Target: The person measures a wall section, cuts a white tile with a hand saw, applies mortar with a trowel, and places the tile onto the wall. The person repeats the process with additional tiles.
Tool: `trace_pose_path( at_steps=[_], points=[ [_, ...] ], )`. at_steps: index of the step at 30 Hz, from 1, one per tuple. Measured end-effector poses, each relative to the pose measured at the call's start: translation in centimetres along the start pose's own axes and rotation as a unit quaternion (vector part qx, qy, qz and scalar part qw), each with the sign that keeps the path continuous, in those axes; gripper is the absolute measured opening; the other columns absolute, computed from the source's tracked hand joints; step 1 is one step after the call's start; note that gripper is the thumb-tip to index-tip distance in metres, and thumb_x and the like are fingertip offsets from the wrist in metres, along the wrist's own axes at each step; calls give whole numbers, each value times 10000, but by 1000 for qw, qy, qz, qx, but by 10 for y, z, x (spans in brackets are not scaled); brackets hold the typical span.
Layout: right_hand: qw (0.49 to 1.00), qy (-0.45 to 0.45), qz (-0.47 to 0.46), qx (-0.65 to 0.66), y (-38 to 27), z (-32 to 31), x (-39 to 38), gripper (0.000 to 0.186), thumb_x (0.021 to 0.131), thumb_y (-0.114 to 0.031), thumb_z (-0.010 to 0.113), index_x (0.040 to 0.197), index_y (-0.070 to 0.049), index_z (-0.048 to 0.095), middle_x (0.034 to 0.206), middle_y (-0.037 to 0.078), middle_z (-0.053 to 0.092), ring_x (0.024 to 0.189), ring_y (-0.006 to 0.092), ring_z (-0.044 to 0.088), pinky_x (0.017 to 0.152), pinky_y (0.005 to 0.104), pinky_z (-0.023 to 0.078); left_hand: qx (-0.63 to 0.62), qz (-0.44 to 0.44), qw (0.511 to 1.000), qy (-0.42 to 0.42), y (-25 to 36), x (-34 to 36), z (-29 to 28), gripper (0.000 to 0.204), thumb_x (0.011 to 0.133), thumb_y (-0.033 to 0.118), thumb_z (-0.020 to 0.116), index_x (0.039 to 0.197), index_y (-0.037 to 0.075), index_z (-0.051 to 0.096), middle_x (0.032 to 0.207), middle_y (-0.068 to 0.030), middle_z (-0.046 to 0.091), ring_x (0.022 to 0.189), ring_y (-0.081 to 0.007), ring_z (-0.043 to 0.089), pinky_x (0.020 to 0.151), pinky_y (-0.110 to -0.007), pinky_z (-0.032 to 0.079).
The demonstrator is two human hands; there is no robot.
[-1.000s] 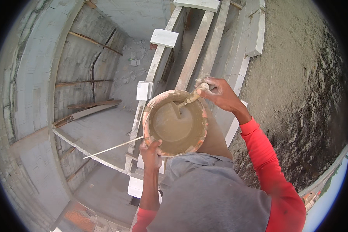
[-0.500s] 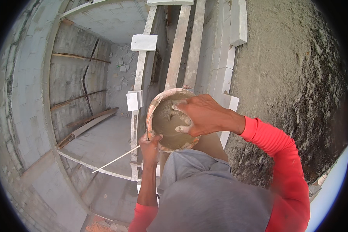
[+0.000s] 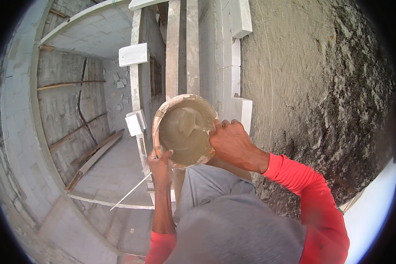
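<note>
A round bucket (image 3: 155, 140) with a mortar-smeared orange and white rim sits in front of my body, holding wet grey mortar (image 3: 176, 147). My left hand (image 3: 161, 163) grips its near left rim, thumb over the edge. Beside that hand a thin pale rod (image 3: 132, 190) slants down to the left; whether I hold it is unclear. At the bucket's right rim my right hand (image 3: 233, 143) is closed around the handle of a trowel, the handle mostly hidden by my fingers. The mortar-coated trowel blade (image 3: 187, 122) rests in the mortar.
Two long planks (image 3: 173, 53) run away beyond the bucket between block walls. White blocks sit on the left wall top (image 3: 133, 55) and along the right side (image 3: 242, 115). Rough mortared ground (image 3: 295, 88) lies right, with a string across it. Lower left, a room holds loose timbers (image 3: 94, 160).
My right hand, spread over the mortar before, has drawn back to the right rim and closed on the trowel handle. My left hand keeps its hold. The whole view has shifted.
</note>
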State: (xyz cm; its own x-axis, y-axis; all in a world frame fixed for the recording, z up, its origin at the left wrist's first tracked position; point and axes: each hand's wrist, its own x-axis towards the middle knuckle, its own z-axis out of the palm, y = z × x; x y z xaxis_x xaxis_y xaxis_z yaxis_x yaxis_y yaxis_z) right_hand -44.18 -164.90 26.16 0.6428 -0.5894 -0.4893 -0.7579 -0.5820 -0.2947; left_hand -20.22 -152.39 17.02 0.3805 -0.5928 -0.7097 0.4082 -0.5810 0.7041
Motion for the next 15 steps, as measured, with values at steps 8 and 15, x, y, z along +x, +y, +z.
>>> trace_pose_path(
  at_steps=[8,15],
  points=[
    [980,101,103,134,73,-13,-57,377,761,-52,749,1125,9,673,957,163,637,871,390,666,770,485,524,-90,-16,994,-52,13,30,13,398,856,-39,675,1252,-43,639,1071,-71,710,914,-173,690,864,-343,579],
    [977,211,22,6,165,-12,-18,365,778,-37,757,1128,-60,656,1090,112,609,1017,352,628,803,487,520,-171,5,981,-89,52,35,15,525,853,-66,652,1377,-52,621,1190,-122,744,1048,-246,742,965,-413,614]
  ],
)
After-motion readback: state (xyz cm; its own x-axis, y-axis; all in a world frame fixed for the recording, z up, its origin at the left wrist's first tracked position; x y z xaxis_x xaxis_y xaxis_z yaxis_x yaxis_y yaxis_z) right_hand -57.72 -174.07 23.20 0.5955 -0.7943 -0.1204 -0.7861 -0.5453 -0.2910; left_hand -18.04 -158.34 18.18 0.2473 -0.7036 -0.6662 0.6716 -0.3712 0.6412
